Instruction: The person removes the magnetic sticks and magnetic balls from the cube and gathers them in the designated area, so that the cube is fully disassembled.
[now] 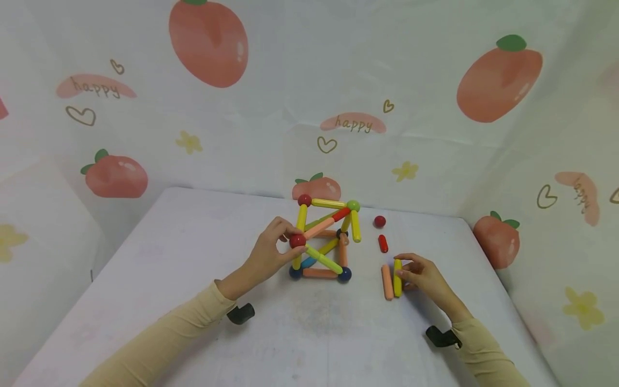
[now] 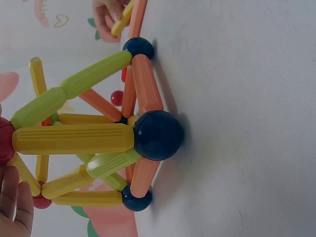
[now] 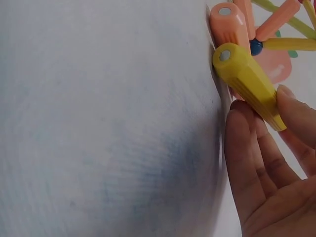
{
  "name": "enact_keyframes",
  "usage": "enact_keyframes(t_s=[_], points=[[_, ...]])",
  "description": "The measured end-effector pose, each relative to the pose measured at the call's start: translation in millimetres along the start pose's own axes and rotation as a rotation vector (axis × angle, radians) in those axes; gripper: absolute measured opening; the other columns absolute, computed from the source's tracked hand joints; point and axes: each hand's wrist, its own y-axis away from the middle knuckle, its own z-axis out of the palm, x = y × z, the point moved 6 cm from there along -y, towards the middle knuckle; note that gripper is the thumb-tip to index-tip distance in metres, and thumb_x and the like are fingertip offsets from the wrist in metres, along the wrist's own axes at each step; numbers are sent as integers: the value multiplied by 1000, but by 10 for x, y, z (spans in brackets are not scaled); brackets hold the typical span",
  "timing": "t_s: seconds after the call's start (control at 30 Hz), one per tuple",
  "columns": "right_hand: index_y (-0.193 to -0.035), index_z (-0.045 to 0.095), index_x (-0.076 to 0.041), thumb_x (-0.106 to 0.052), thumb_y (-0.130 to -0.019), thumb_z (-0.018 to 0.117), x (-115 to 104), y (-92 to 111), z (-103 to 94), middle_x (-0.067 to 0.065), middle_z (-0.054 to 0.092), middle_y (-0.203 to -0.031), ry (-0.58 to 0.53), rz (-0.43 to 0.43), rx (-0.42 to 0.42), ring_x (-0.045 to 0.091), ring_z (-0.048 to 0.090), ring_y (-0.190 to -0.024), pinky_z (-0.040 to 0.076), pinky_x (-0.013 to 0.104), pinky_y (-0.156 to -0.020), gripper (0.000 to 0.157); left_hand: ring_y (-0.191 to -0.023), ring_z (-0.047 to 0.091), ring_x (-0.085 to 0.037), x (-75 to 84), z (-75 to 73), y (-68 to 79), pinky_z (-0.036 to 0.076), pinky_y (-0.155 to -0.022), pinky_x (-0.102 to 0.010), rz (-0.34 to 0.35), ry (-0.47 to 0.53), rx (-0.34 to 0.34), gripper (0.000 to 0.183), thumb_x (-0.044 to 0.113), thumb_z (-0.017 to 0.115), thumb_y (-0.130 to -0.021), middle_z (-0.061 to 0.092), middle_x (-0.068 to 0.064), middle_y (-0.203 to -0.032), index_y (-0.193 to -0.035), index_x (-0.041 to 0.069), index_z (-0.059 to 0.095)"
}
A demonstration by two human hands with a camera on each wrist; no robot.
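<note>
A cube-like frame of magnetic rods and balls (image 1: pixel 321 273) stands mid-table. Dark blue balls (image 2: pixel 159 135) sit at its lower corners; red balls and a green ball (image 1: pixel 353 206) are higher up. With thumb and fingers, my left hand (image 1: pixel 261 255) holds the red ball (image 1: pixel 297 241) at the near left upper corner. One yellow rod (image 1: pixel 356 227) hangs from the green ball, its lower end free. To the right, my right hand (image 1: pixel 427 280) pinches a yellow rod (image 3: pixel 249 84) at the tabletop. Right beside that rod lies a loose orange rod (image 1: pixel 387 282).
Behind the loose rods lie a short red rod (image 1: pixel 383 243) and a loose red ball (image 1: pixel 380 221). The white table (image 1: pixel 193 333) backs onto a hanging cloth (image 1: pixel 271 107) printed with fruit. A dark strap piece (image 1: pixel 240 313) shows at the left wrist.
</note>
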Motion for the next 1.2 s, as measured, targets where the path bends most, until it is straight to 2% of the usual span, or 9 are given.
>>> enact_keyframes(t_s=[0.2,0.5,0.93,1.2], points=[[-137,55,-7,-25,-93,70,41,-29,19,19,62,-111,22,12,-35,16,63,-84,59,27,-70,50,-92,56,-11,0,-1,-5,55,-80,-32,2,-2,1,31,22,81,-83,58,-1,-102,-107,12,64],[-134,57,-5,-27,-92,70,81,-60,40,8,59,-100,38,44,-66,14,61,-76,57,26,-68,50,-92,56,-11,4,3,3,53,-79,-25,15,-1,4,31,22,81,-83,58,-1,-101,-107,11,65],[-134,58,-6,-29,-91,71,98,-97,73,7,59,-98,42,101,-76,15,59,-76,55,23,-68,50,-92,56,-11,6,-5,6,53,-78,-25,13,-10,11,31,23,81,-83,58,-1,-101,-107,11,65],[-134,59,-5,-30,-91,71,96,-102,76,6,60,-97,68,98,-79,14,59,-76,55,23,-67,50,-91,56,-11,10,-3,10,53,-78,-24,19,-9,13,30,22,81,-83,58,-1,-101,-107,12,65]])
